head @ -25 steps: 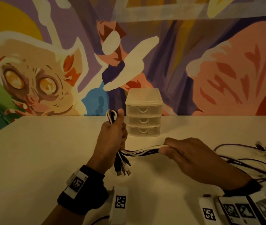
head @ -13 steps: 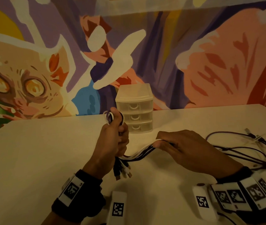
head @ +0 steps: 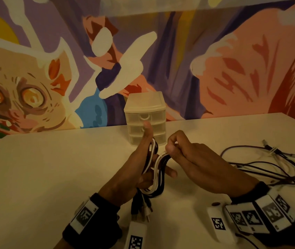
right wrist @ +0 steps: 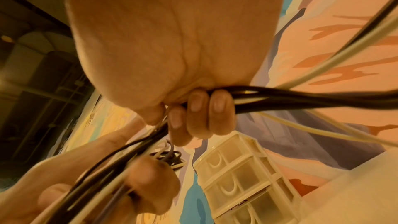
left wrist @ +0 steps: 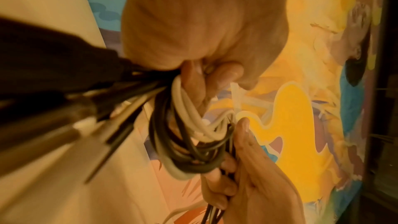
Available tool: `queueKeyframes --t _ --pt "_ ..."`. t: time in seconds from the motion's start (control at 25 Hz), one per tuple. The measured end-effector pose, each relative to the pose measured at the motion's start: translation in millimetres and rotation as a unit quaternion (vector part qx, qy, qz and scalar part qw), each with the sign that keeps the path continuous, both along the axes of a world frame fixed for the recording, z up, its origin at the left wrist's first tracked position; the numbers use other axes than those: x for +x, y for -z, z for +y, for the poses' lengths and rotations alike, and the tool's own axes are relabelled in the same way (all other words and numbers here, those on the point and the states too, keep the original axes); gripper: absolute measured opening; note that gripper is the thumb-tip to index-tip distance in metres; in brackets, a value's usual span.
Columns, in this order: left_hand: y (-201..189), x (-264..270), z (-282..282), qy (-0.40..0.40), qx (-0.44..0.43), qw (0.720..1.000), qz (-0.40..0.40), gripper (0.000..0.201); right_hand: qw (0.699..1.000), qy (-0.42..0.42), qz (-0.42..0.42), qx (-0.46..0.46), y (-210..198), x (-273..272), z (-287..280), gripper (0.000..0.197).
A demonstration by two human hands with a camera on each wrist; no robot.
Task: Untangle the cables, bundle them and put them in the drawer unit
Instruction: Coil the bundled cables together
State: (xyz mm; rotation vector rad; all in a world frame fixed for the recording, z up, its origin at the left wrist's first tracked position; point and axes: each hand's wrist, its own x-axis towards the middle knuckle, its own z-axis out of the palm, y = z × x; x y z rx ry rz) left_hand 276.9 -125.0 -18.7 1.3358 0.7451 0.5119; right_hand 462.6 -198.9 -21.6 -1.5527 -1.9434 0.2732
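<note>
My left hand [head: 139, 169] grips a coil of black and white cables [head: 156, 177] in front of me, thumb pointing up. Its plugs [head: 141, 211] hang below the fist. My right hand [head: 184, 155] pinches the same strands just right of the coil, fingers curled round them. In the left wrist view the looped cables [left wrist: 189, 142] sit under my left fingers [left wrist: 204, 77]. The right wrist view shows my right fingers [right wrist: 200, 113] closed round the strands [right wrist: 301, 98], which trail off to the right. The translucent three-drawer unit [head: 145, 112] stands behind my hands with its drawers shut.
A loose tangle of dark and pale cables [head: 269, 166] lies on the white table [head: 53, 177] at the right, running to my right hand. A painted wall rises behind the drawer unit. Bare tabletop lies to the left.
My right hand has come up and left to meet my left hand, folding the strands into another loop. My left thumb has lifted and now points up.
</note>
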Motion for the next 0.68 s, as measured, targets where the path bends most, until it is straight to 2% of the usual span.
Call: queueKeyframes --t 0.08,0.16,0.24,0.36,0.48,0.68 --pt "-0.6 1.2 -4.5 0.045 0.041 0.998 0.034 0.091 1.0 -0.003 0.022 -0.002 -2.0 -0.5 -2.9 0.029" --pt "4.2 1.9 -4.4 0.079 0.094 0.991 0.056 0.064 0.998 -0.01 0.059 -0.011 -3.4 0.2 -3.3 0.032" --pt "5.7 0.2 -2.2 0.077 0.125 0.986 0.074 0.055 0.996 -0.004 0.089 -0.024 -3.7 4.1 -1.1 0.035" --pt "5.1 -5.2 2.9 0.061 0.149 0.984 0.071 0.062 0.998 0.02 0.051 -0.038 -3.8 18.4 0.5 0.046" --pt "5.3 -9.0 8.5 0.049 0.167 0.981 0.082 0.082 0.997 0.028 0.008 -0.072 -3.3 25.7 -1.7 0.061" --pt "-3.3 -2.2 1.0 0.023 0.126 0.987 0.094 0.084 0.998 0.053 0.002 -0.029 -7.2 14.1 -1.9 0.057"
